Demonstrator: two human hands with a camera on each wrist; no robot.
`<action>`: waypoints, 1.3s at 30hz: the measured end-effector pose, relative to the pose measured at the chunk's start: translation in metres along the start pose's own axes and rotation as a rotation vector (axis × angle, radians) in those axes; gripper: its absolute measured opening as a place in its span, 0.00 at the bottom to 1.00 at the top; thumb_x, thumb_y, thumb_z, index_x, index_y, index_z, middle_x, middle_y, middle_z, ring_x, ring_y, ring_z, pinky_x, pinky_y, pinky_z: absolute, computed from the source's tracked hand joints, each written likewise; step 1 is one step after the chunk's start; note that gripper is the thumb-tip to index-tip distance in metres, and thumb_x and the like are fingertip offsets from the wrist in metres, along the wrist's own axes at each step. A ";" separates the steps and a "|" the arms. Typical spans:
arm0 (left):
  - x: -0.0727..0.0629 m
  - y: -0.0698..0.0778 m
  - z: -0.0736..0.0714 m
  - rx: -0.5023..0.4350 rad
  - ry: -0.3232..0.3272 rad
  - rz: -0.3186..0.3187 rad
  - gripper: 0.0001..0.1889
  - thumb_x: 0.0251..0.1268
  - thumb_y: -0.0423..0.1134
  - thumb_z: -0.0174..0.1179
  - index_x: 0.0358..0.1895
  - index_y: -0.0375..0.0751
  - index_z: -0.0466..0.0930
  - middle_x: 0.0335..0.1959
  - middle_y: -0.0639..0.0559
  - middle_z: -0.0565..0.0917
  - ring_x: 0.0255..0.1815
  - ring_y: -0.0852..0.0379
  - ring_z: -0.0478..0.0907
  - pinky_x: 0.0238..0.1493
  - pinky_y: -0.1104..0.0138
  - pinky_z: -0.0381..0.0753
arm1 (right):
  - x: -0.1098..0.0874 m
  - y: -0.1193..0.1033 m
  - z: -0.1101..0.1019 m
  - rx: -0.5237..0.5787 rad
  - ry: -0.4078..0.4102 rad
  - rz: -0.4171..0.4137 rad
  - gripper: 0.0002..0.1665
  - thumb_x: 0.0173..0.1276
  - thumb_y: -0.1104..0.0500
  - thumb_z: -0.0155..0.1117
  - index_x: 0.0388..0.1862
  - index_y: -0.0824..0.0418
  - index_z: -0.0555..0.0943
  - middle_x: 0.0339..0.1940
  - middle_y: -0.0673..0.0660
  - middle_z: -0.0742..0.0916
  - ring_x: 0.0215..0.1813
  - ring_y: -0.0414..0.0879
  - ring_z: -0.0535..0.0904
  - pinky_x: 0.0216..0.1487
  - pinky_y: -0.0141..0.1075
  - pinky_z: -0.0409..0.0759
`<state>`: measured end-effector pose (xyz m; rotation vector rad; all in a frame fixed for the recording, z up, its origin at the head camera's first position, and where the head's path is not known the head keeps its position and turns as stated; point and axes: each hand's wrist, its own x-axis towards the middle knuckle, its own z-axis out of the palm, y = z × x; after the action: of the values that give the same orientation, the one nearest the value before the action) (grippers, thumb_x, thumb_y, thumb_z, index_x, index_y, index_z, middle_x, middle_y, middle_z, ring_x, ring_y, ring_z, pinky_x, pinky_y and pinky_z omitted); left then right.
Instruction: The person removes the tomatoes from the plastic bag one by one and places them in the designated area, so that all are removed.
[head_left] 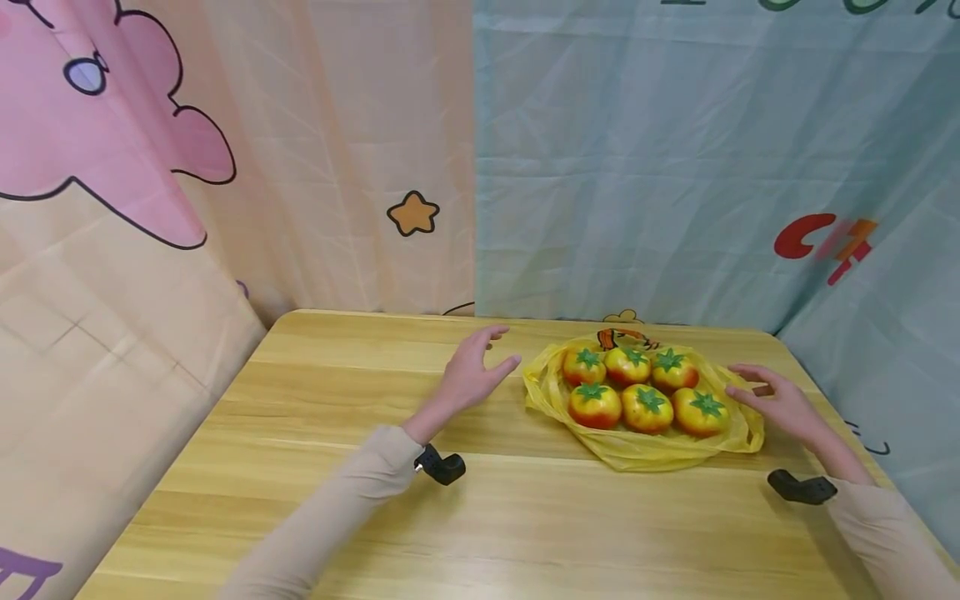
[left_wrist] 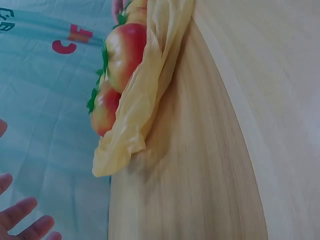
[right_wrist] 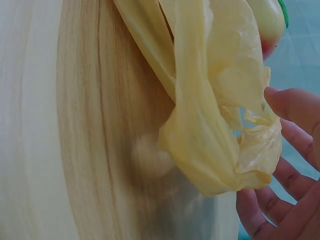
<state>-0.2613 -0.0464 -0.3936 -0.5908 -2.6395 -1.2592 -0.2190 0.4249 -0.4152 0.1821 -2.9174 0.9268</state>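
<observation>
Showing all six tomatoes (head_left: 648, 409): head only

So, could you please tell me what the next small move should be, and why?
Probably move the left hand to the left edge of the yellow plastic bag, since it hovers apart while the right hand is at the opposite edge, six tomatoes between.

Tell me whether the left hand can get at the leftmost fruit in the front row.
Probably yes: the left hand holds nothing, and only the edge of the yellow bag lies between, leaving the top of the fruit uncovered.
</observation>
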 end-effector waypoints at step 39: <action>-0.004 0.039 0.091 -0.258 -0.259 -0.004 0.34 0.56 0.48 0.69 0.65 0.42 0.69 0.59 0.47 0.76 0.55 0.53 0.75 0.57 0.68 0.76 | 0.002 0.010 0.021 0.274 0.060 -0.116 0.29 0.72 0.57 0.57 0.70 0.58 0.66 0.63 0.29 0.70 0.55 0.11 0.54 0.71 0.64 0.49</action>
<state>-0.2391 0.0452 -0.4243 -0.8400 -2.6958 -1.6419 -0.2235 0.4206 -0.4377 0.3295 -2.6826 1.2836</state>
